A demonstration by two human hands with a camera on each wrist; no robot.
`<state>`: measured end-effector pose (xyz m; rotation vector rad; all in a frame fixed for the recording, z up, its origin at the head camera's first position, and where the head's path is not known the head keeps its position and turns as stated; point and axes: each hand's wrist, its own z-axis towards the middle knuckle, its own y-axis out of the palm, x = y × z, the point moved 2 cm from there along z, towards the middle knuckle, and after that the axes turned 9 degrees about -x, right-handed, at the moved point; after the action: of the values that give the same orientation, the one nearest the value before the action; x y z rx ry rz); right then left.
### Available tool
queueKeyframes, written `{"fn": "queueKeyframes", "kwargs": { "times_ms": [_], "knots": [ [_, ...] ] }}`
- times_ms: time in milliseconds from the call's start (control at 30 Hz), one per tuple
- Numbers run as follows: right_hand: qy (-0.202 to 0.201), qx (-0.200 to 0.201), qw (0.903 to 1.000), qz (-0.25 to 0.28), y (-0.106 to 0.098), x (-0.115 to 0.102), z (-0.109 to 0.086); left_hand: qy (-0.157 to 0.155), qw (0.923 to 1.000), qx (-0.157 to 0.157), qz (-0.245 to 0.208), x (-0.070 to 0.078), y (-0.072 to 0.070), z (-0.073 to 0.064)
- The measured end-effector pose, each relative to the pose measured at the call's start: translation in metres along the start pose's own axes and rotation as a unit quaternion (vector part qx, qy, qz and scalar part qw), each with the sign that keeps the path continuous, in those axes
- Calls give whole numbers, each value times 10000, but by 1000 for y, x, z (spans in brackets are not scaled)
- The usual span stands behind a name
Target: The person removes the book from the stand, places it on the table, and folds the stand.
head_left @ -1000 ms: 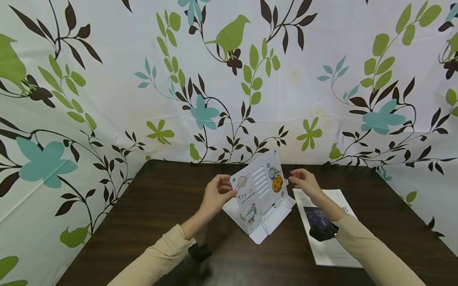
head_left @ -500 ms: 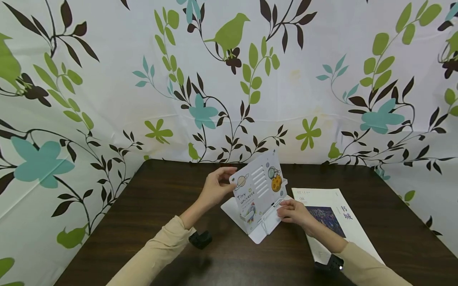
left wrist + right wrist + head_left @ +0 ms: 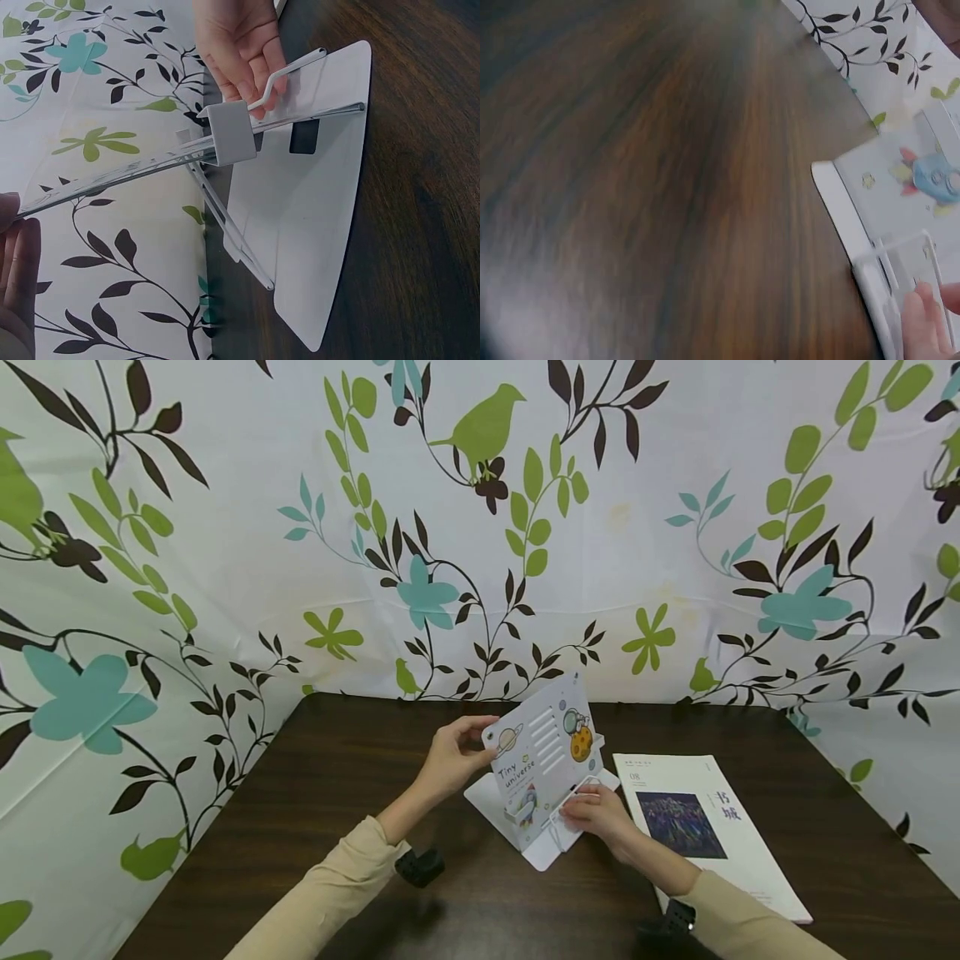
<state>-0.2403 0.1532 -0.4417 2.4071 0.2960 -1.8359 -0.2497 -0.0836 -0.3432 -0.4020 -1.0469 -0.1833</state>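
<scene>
A white book stand (image 3: 537, 758) printed "Tiny universe" stands propped up on the dark table, its back panel leaning over a flat base (image 3: 319, 195). My left hand (image 3: 450, 758) pinches the panel's upper left corner between thumb and fingers; in the left wrist view its fingertips show at the panel's edge. Low at the front of the stand, my right hand (image 3: 600, 814) has its thumb and fingers around the white wire page holder (image 3: 553, 832). That bent wire (image 3: 289, 71) comes out over the base in the left wrist view, against the right hand's fingertips.
A white book (image 3: 738, 852) with a dark picture on its cover lies flat on the table (image 3: 360, 777), right of the stand and partly under the right forearm. Behind the table hangs a cloth (image 3: 600, 552) patterned with birds and leaves.
From beyond the stand's right edge, my right hand has come down and left to the wire page holder. My left hand stays at the panel's corner, and the stand has hardly moved.
</scene>
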Motion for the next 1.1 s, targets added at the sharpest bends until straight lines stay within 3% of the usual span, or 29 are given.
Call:
{"fn": "queueKeyframes", "kwargs": {
  "times_ms": [200,433,667,867,1100],
  "knots": [
    [-70,235,9980,584,10,3,4,-78,10000,49,18,-4,0,0],
    [-603,-111,9927,1038,10,10,10,-147,9995,240,171,-4,1,-2],
    [-162,144,9982,566,12,1,5,-333,9989,336,15,0,10,-10],
    [-34,-90,9994,339,1,1,10,-237,9982,525,145,2,22,-18],
    [-148,-301,9994,32,-12,-3,15,-308,9972,673,-108,7,39,-22]
  ]
}}
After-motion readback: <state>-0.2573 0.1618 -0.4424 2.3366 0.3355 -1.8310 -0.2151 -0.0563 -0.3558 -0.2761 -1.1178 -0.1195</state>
